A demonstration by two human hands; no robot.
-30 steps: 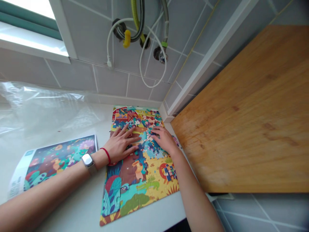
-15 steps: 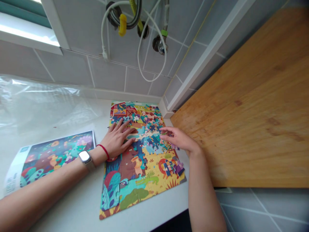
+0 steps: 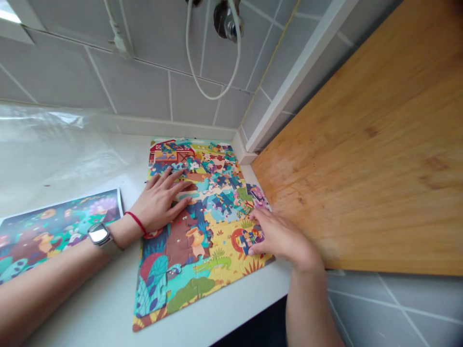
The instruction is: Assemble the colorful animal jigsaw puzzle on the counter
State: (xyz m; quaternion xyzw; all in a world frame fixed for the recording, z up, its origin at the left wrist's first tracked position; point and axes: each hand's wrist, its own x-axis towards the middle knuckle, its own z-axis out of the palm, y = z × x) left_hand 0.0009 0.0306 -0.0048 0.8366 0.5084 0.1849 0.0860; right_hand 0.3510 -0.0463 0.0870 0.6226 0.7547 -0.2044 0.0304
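Observation:
A colourful jigsaw puzzle board (image 3: 220, 265) with animal pictures lies on the white counter. My left hand (image 3: 157, 200) rests on its left side, palm down, fingers spread, holding nothing. My right hand (image 3: 282, 238) is at the board's right edge, thumb and fingers apart around a small cluster of loose puzzle pieces (image 3: 249, 238) by the lion picture. Whether its fingertips touch them I cannot tell. More loose pieces (image 3: 220, 180) cover the upper part of the board, and a purple piece (image 3: 258, 193) pokes past its right edge. Joined pieces form a brown bear (image 3: 181, 238) at lower left.
A printed picture sheet (image 3: 61, 229) lies left of the board, partly under my left forearm. Clear plastic wrap (image 3: 54, 140) spreads behind it. A wooden panel (image 3: 379, 159) bounds the right side. On the tiled wall hang a white cable (image 3: 190, 53) and a metal valve (image 3: 229, 24).
My right hand has moved down along the board's right edge to the pieces by the lion, its thumb and fingers parting wider. My left hand stays on the board. The view has shifted.

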